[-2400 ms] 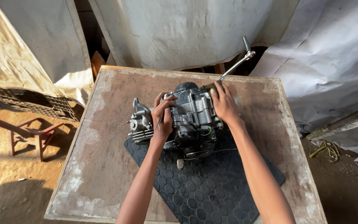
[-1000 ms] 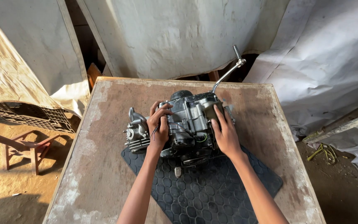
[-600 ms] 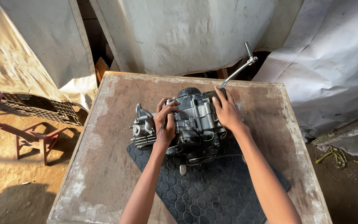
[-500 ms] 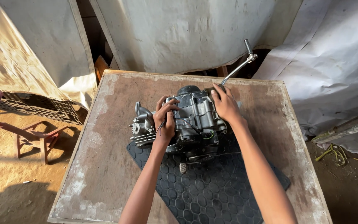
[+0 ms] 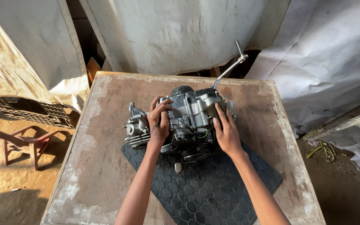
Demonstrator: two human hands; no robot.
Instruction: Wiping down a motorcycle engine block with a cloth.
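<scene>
Engine (image 5: 188,121) on black mat (image 5: 213,191), worn wooden table (image 5: 105,137), pale tarps (image 5: 180,33) behind

The engine (image 5: 184,121) is dull silver-grey metal with darker grey and black patches, and a thin yellow-green wire shows on its near side. Its long lever (image 5: 229,68) is bright, pale silver. The mat (image 5: 209,187) beneath it is black, embossed all over with a honeycomb pattern of hexagons. The table (image 5: 105,125) is reddish-brown, mottled and worn, with whitish-grey streaks and blotches along its left and right edges. The sheets (image 5: 180,33) beyond the far edge are off-white and stained. The stool (image 5: 26,143) off the left edge is red, standing on sandy brown ground (image 5: 5,183).
</scene>
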